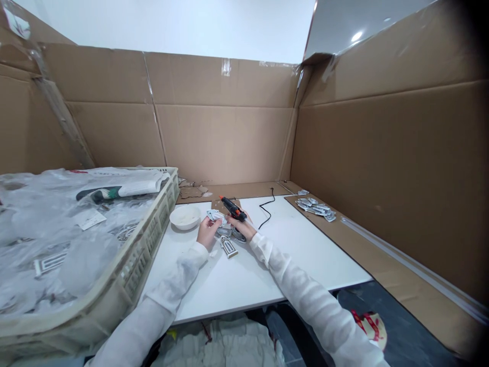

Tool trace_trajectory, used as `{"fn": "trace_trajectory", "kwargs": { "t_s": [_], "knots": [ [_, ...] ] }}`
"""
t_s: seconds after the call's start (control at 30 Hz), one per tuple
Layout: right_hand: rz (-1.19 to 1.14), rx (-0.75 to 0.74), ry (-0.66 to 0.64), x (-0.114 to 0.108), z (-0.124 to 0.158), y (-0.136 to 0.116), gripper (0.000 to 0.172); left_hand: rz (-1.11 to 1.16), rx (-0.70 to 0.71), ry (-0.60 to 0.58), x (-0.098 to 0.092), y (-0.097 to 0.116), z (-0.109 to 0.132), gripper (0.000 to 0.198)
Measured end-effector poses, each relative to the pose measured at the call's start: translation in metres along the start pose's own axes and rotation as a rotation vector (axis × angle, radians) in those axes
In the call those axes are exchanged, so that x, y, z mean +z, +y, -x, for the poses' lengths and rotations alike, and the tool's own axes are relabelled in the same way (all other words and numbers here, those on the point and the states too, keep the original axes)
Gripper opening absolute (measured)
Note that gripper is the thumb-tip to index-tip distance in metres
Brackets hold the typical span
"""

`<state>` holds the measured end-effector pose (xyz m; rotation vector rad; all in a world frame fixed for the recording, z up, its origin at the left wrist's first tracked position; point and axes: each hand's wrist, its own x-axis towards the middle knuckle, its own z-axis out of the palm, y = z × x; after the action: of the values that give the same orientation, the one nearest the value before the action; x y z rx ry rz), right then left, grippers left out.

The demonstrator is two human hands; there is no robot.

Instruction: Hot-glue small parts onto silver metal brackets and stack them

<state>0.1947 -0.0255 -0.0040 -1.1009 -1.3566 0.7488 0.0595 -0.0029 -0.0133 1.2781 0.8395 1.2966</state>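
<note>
My right hand is closed around a black hot glue gun with an orange tip, which points away and to the left. Between the fingers of my left hand is a small white-and-grey ornament piece, partly covered by the fingertips. Just below the hands, an arch-shaped ornament with dark outlines lies on the white tabletop. More grey-and-white pieces lie under and between the hands, partly hidden. A small brown board shows behind the left fingers.
A white bowl stands left of my hands. At far left, a large plastic crate holds plastic-wrapped pieces. Several ornaments are piled on cardboard at right. A black cord lies on the table. Cardboard walls enclose the back and sides.
</note>
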Motion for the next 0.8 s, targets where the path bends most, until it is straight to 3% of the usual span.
{"fn": "trace_trajectory", "kwargs": {
  "t_s": [0.23,0.4,0.53,0.67,0.8],
  "knots": [
    [0.101,-0.002,0.123,-0.004,0.001,-0.007,0.023,-0.039,-0.107,-0.056,0.002,0.013,0.005,0.031],
    [0.045,0.108,0.127,-0.008,0.003,-0.016,0.032,-0.017,-0.217,-0.131,-0.002,0.015,0.005,0.053],
    [0.043,0.163,0.136,-0.012,0.003,-0.018,0.038,0.055,-0.209,-0.133,-0.001,0.013,0.004,0.047],
    [0.083,0.178,0.085,-0.012,0.003,-0.019,0.037,0.064,-0.193,-0.268,0.000,0.010,0.004,0.039],
    [0.066,0.135,0.081,-0.007,0.004,-0.025,0.034,0.125,-0.281,-0.404,0.000,0.006,0.004,0.033]
  ]
}}
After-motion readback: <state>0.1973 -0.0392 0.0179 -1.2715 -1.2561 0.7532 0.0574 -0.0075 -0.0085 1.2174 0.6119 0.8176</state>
